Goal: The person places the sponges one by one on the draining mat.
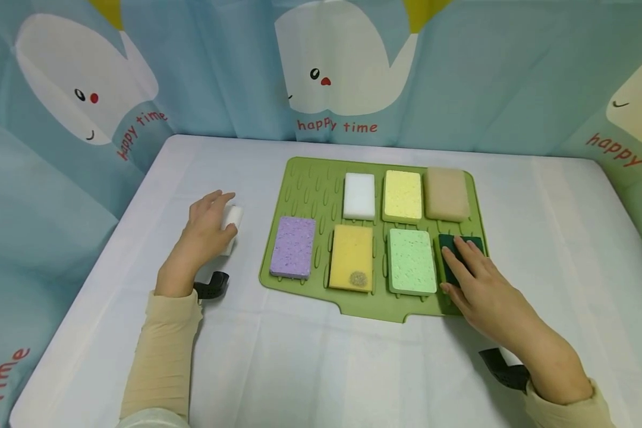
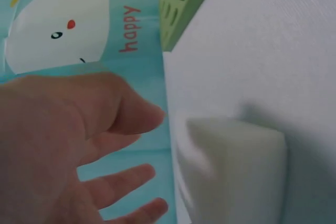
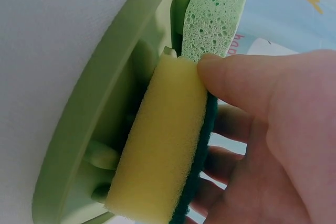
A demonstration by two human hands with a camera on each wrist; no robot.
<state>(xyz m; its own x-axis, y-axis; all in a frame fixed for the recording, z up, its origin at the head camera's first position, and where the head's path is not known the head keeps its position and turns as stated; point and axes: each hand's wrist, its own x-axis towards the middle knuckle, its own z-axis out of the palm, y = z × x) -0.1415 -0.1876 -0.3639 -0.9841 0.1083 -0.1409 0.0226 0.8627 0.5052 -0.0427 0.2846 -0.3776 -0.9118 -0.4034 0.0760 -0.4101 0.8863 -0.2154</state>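
Note:
A dark green and yellow scrub sponge (image 3: 163, 140) lies at the right end of a green ridged drying mat (image 1: 310, 291), scouring side up. My right hand (image 1: 484, 291) rests on it, fingers stretched over the dark green face and thumb at its near edge. To the left of the mat, a white sponge block (image 2: 231, 171) stands on the table. Over and beside this block is my left hand (image 1: 205, 235), its fingers spread and apart from the block in the left wrist view. Next to the scrub sponge sits a light green sponge (image 1: 412, 261).
Also on the mat are a purple sponge (image 1: 293, 247), a yellow-orange sponge (image 1: 350, 252) with a round spot, a white block (image 1: 359, 196), a pale yellow sponge (image 1: 402, 196) and a tan sponge (image 1: 447, 194). A blue printed curtain (image 1: 219, 71) hangs behind the white table (image 1: 278, 368).

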